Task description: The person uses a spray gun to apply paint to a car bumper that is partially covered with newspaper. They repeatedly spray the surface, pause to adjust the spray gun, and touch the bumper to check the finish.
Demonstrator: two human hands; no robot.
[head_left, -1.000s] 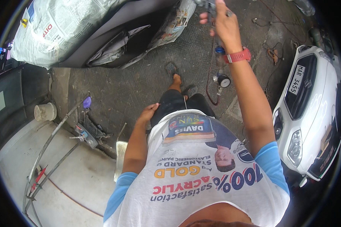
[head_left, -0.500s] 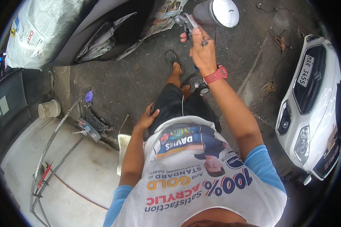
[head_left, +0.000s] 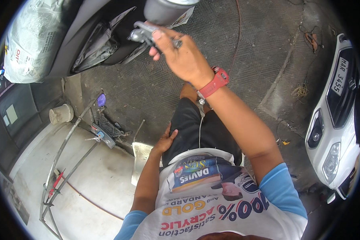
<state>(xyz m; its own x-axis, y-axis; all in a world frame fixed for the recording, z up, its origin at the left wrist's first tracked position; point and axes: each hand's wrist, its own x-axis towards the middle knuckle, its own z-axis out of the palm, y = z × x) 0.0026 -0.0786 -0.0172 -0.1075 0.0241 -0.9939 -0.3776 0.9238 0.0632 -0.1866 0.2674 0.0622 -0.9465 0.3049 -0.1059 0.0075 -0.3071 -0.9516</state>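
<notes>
Honestly, my right hand is clenched around the grip of a spray gun, raised out in front of me with the gun's grey cup sitting just above my fingers at the top of the view. The gun points toward the dark car panel just to the left of that hand, where sheets of newspaper masking are wrapped over the bodywork. My left hand lies flat on my thigh, grasping nothing, resting against my dark shorts well below the raised hand. What worries me is the angle — the gun looks tilted in my grip, and with the cup so high, a loose lid could, I think, let paint run down over my fingers and the red watch on my wrist. A thin hose trails away to the right of the hand across the rough floor; if it snags on that mesh-like surface it could jerk the gun mid-stroke and lay the paint unevenly. The masking paper by the wheel arch looks crumpled and lifted rather than flat, so spray may creep under its edges. Further right of my arm stands a white car, unmasked as far as I can tell — drifting mist could settle on it. Whether my finger is on the trigger, I cannot tell.
</notes>
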